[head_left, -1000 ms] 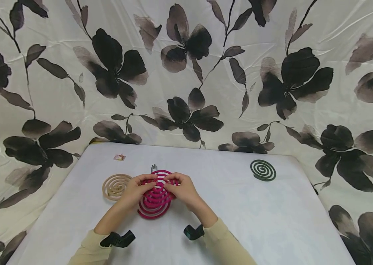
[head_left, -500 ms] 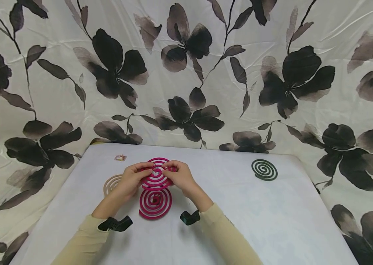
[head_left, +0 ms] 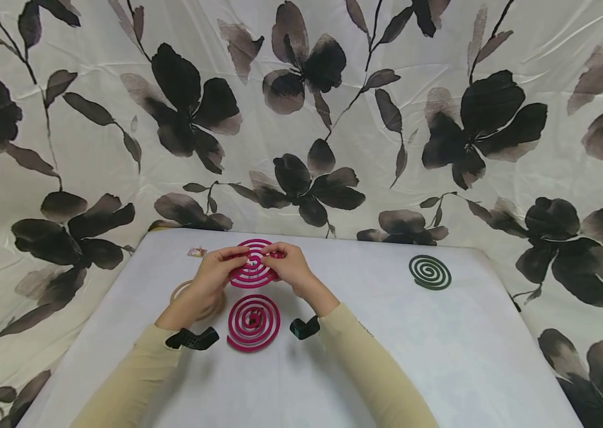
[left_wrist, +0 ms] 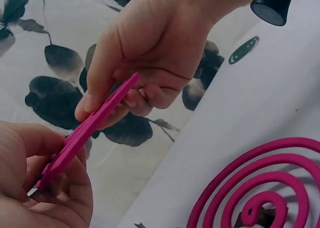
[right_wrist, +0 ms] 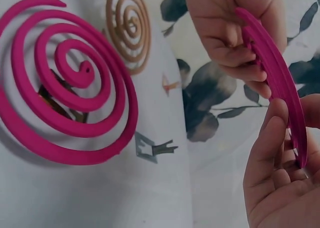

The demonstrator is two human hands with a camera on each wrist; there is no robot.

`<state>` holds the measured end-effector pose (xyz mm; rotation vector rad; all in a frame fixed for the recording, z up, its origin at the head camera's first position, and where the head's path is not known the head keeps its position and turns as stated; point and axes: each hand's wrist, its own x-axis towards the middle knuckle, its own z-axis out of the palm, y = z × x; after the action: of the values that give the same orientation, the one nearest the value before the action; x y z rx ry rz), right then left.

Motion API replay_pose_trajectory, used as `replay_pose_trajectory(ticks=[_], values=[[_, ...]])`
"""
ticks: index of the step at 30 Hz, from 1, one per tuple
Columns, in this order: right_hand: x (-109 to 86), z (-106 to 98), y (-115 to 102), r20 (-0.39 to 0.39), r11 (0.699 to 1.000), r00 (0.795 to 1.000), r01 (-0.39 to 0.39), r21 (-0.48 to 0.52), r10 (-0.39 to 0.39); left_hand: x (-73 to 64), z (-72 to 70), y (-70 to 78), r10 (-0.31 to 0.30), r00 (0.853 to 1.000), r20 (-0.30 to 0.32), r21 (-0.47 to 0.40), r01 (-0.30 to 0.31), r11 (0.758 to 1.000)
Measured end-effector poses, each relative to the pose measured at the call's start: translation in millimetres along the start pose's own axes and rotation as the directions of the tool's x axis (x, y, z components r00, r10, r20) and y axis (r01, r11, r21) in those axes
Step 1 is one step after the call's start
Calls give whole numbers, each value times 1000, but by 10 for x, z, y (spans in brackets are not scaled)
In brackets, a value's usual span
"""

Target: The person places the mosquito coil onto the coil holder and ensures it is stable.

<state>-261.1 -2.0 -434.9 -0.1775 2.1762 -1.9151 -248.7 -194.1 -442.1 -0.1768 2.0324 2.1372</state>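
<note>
A bright pink mosquito coil (right_wrist: 287, 83) is held up off the table between my two hands, seen edge-on in both wrist views. My left hand (head_left: 207, 274) pinches its left side with thumb and fingers. On the opposite side, my right hand (head_left: 297, 274) pinches it the same way. Below them in the head view, a second pink mosquito coil (right_wrist: 131, 103) sits over the table. Under its middle shows a dark folded piece (right_wrist: 50, 95), partly hidden by the rings. A small cut-out metal stand (right_wrist: 161, 148) lies beside that coil in the right wrist view.
A tan mosquito coil (right_wrist: 146, 38) lies at the left, partly hidden behind my left hand in the head view. A dark green mosquito coil (head_left: 430, 272) lies far right. Near the back left is a small printed packet (head_left: 197, 252). Floral cloth (head_left: 301, 119) hangs behind the white table (head_left: 366, 356).
Both hands have carried the held pink coil away from me, off the other pink coil, which is uncovered now. My left hand now covers more of the tan coil in the head view.
</note>
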Motion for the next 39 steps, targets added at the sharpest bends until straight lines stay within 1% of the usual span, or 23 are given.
replay_pose_trajectory(ticks=[6, 13, 17, 20, 25, 30, 33, 39], values=[[138, 26, -35, -12, 1000, 1000, -15, -19, 15, 129, -72, 57, 5, 1000, 17, 32, -6, 999], [277, 74, -122, 3, 997, 1000, -30, -73, 31, 211, -153, 109, 28, 999, 19, 38, -29, 999], [376, 97, -147, 2, 995, 999, -49, -88, 49, 294, -198, 143, 44, 999, 25, 15, -45, 999], [450, 102, -173, 8, 995, 998, -57, -85, 58, 365, -230, 178, 43, 999, 19, -7, -43, 999], [548, 90, -239, 7, 996, 998, -62, -64, 63, 461, -250, 264, 30, 999, 21, 22, -31, 999], [672, 89, -213, -16, 997, 998, -55, -49, 54, 591, -252, 306, 32, 999, 20, 74, -33, 997], [730, 105, -149, -27, 997, 997, -69, -42, 67, 660, -264, 291, 13, 1000, 20, 108, -15, 994], [807, 132, -42, -62, 995, 993, -101, -22, 100, 774, -264, 247, -47, 999, 0, 98, 47, 994]])
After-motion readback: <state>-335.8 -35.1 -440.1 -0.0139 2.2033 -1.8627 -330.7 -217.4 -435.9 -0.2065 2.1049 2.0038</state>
